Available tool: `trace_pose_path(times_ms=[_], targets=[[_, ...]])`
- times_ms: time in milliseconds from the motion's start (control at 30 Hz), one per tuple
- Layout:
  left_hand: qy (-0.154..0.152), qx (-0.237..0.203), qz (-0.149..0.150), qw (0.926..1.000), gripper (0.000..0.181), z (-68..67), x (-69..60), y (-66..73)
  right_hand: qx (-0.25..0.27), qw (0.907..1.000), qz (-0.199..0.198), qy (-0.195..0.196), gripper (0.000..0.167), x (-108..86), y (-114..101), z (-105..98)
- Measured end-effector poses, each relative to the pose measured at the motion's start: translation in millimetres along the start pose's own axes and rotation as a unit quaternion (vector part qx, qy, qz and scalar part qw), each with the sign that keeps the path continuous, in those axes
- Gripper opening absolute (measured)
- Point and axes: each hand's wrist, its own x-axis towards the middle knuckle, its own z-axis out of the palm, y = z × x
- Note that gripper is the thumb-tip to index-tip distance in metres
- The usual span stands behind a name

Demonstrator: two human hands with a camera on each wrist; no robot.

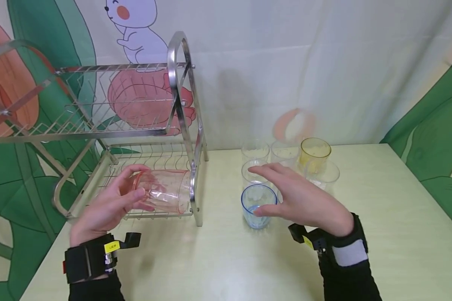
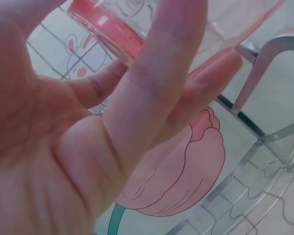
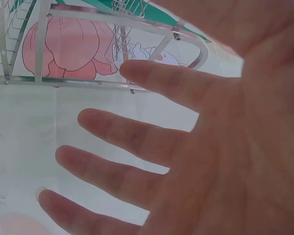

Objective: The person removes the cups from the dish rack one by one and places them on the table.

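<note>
My left hand (image 1: 114, 200) grips a clear pink drinking glass (image 1: 167, 190) by one end, thumb on the near side. The glass lies sideways, its other end by the right-hand frame of the metal dish rack (image 1: 197, 167), at the lower tier. In the left wrist view, fingers curve around the pink glass (image 2: 112, 29). My right hand (image 1: 305, 196) is beside and above a blue-rimmed glass (image 1: 259, 205), with fingers spread in the right wrist view and nothing held. Whether the thumb touches the blue glass I cannot tell.
Behind the right hand stand several clear glasses (image 1: 255, 148) and a yellow glass (image 1: 315, 150), partly hidden by it. The rack's upper wire shelf (image 1: 79, 136) overhangs the left side. A printed curtain (image 1: 241, 83) hangs along the back of the pale table (image 1: 211, 267).
</note>
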Motion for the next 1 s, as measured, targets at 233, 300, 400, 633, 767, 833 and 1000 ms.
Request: trace_pose_path(times_ms=[233, 300, 400, 633, 767, 833, 1000], targets=[[-0.01, -0.001, -0.004, 0.9999, 0.042, 14.0, 8.6, 2.4, -0.003, 0.9997, -0.023, 0.007, 0.084, 1.6, -4, 5], [-0.013, -0.008, -0.003, 0.9999, 0.043, 19.2, 12.5, 3.6, -0.001, 0.9996, -0.028, 0.011, 0.084, 1.5, -5, 5], [-0.025, -0.029, 0.001, 0.9993, 0.041, 27.6, 19.0, 4.5, 0.003, 0.9992, -0.036, 0.018, 0.084, 1.6, -6, 7], [-0.034, -0.061, 0.007, 0.9975, 0.042, 49.9, 35.3, 4.3, 0.009, 0.9985, -0.047, 0.024, 0.085, 3.8, -9, 9], [-0.029, -0.065, 0.002, 0.9975, 0.042, 59.7, 42.2, 2.2, 0.008, 0.9985, -0.048, 0.027, 0.086, 4.8, -10, 9], [-0.027, -0.066, 0.004, 0.9974, 0.042, 63.3, 44.8, 1.1, 0.011, 0.9984, -0.049, 0.027, 0.086, 5.7, -10, 9], [-0.028, -0.072, 0.002, 0.997, 0.045, 70.8, 52.4, -0.2, 0.014, 0.9981, -0.052, 0.031, 0.087, 7.6, -11, 9]])
